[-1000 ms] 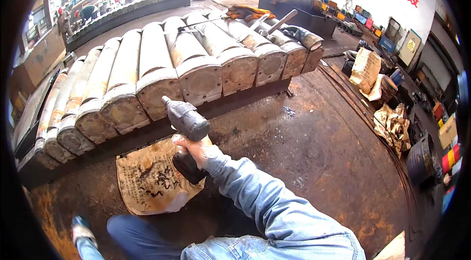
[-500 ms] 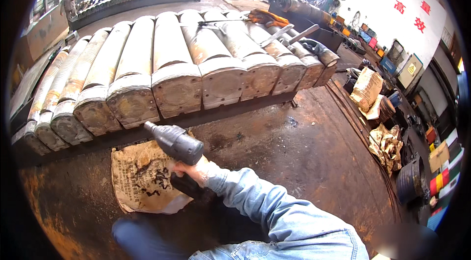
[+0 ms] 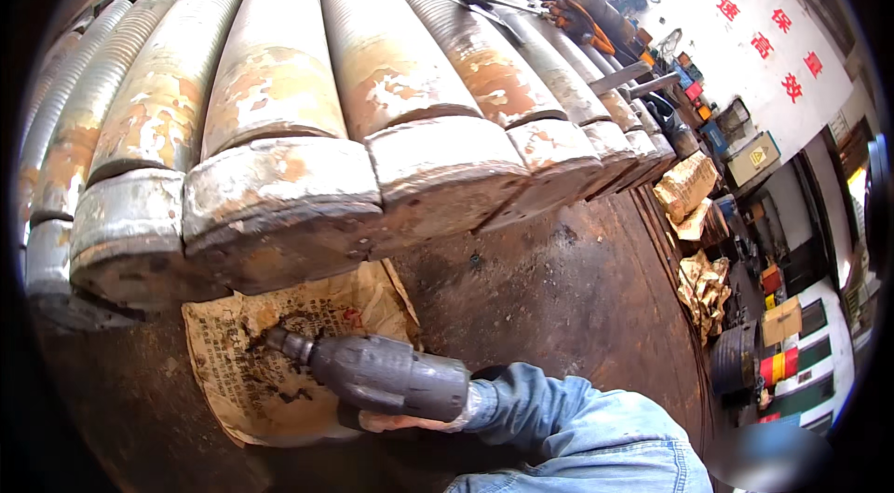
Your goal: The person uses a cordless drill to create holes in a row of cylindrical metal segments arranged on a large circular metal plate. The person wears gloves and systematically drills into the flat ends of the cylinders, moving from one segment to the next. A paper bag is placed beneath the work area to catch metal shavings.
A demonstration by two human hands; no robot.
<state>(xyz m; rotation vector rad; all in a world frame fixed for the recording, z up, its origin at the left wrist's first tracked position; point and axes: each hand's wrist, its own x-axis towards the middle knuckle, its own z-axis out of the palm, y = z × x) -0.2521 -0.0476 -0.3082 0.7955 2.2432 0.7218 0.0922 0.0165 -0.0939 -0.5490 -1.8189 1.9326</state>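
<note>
I see my right hand wrapped around the grip of the grey power tool, which lies level over the stained paper sack, its nose pointing left, just below the rusty pipe ends; my left hand is out of sight

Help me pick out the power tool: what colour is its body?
Dark grey, with a metal nose; the power tool shows in the head view.

The upper frame is walled off by rusty pipes; open floor is left at centre right, bordered by crumpled paper.
</note>
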